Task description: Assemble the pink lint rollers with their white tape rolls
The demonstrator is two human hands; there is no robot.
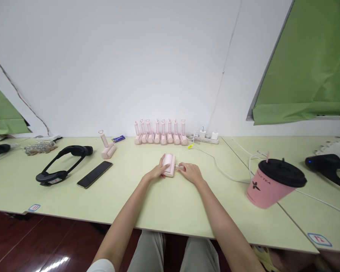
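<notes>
A pale pink device [169, 164] with a rounded body lies on the light green table [170, 204] in front of me. My left hand [158, 169] grips its left side, thumb over the top. At its right side, my right hand [190, 172] pinches a small pale part that meets the device; its exact shape is too small to tell. Against the wall stands a row of several similar pink devices [163, 139], each with an upright clear-looking tube and a loop on top. Another pink device [108, 151] with an upright tube sits to the left.
A black phone [95, 174] and a black headset [64, 162] lie at left, near a blue packet [118, 139]. At right stand a pink cup [272, 185] with a black lid and another black headset [328, 166]. White cables run from a power strip [205, 140].
</notes>
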